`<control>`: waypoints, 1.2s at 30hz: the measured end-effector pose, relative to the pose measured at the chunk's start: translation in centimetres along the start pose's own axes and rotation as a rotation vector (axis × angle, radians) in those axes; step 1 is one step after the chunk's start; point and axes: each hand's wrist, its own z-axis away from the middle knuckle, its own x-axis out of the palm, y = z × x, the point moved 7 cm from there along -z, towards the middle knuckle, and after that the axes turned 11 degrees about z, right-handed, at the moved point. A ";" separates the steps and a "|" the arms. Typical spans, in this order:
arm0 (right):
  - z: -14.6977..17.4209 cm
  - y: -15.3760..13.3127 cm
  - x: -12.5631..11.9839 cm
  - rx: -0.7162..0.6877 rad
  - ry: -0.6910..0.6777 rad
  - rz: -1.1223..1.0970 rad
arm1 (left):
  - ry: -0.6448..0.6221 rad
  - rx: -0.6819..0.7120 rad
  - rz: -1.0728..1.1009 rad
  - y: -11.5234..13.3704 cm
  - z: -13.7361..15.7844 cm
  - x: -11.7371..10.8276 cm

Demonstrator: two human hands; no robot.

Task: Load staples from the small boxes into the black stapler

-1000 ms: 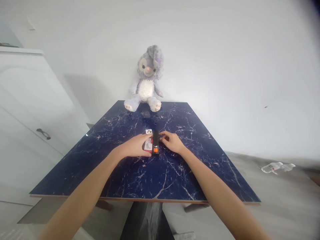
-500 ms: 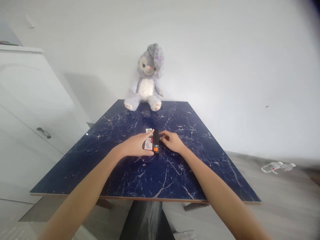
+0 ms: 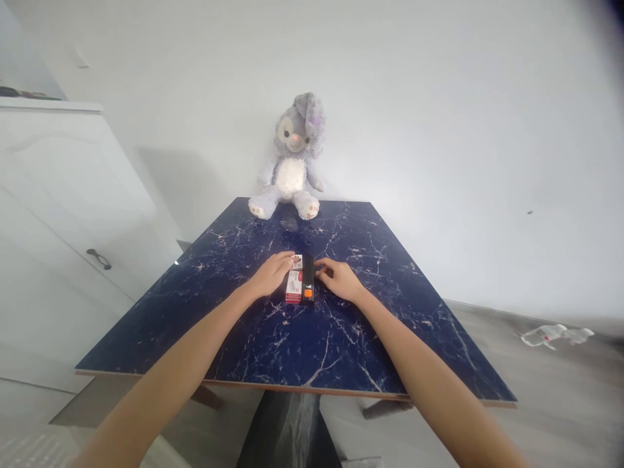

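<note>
A black oblong object with an orange patch [image 3: 309, 276] lies on the table in front of me; I cannot make out its kind. Along its left side lie a small red-and-white printed box [image 3: 294, 286] and, behind that, a smaller white box with dark print [image 3: 298, 260]. My left hand [image 3: 272, 274] reaches in from the left with outstretched fingers, the tips at the smaller white box. My right hand [image 3: 340, 279] rests on the right, index finger and thumb bent but apart, close beside the black object's right edge. Whether it touches that edge is unclear.
The dark blue marble-patterned table [image 3: 263, 351] holds a grey plush rabbit [image 3: 292, 159] at its far edge, against the wall. A white cabinet [image 3: 58, 214] stands to the left. Clear plastic bottles [image 3: 556, 335] lie on the floor at right.
My left hand has drawn back leftward from around the boxes, uncovering the red-and-white box. My right hand stays by the black object. The whole view has shifted slightly.
</note>
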 end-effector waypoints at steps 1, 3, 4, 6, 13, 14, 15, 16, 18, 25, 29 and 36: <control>0.0 0.0 0.0 0.002 -0.002 0.001 | 0.002 0.008 0.032 0.2 0.0 -0.1; 0.0 0.0 0.1 0.000 -0.004 0.004 | -0.018 0.031 0.087 0.8 0.2 -0.3; 0.0 0.0 0.1 -0.002 -0.002 0.004 | -0.040 0.034 0.108 1.1 0.3 -0.4; 0.0 0.1 0.1 -0.006 -0.007 -0.005 | -0.088 0.002 0.152 1.2 0.5 -0.6; 0.1 0.2 0.0 0.022 -0.038 -0.039 | -0.360 -0.190 0.413 0.9 1.8 -0.6; 0.1 0.1 -0.1 0.025 -0.041 -0.033 | -0.403 -0.182 0.405 1.1 2.1 -0.5; 0.2 0.0 -0.3 0.021 -0.045 -0.023 | -0.423 -0.160 0.376 1.4 2.2 -0.4; 0.2 -0.2 -0.4 0.009 -0.052 -0.010 | -0.417 -0.131 0.329 1.7 2.3 -0.4; 0.3 -0.9 -0.7 -0.028 -0.066 0.024 | -0.364 -0.082 0.223 2.1 2.3 -0.4; 0.5 -1.8 -1.6 0.046 0.026 0.157 | -0.189 -0.078 0.382 2.0 1.3 1.3; 0.2 0.0 -1.9 0.242 0.132 0.183 | -0.136 -0.097 0.573 1.4 -0.3 3.3; 0.6 6.3 -5.0 0.523 0.342 0.137 | -0.108 -0.019 0.582 2.2 -8.3 8.6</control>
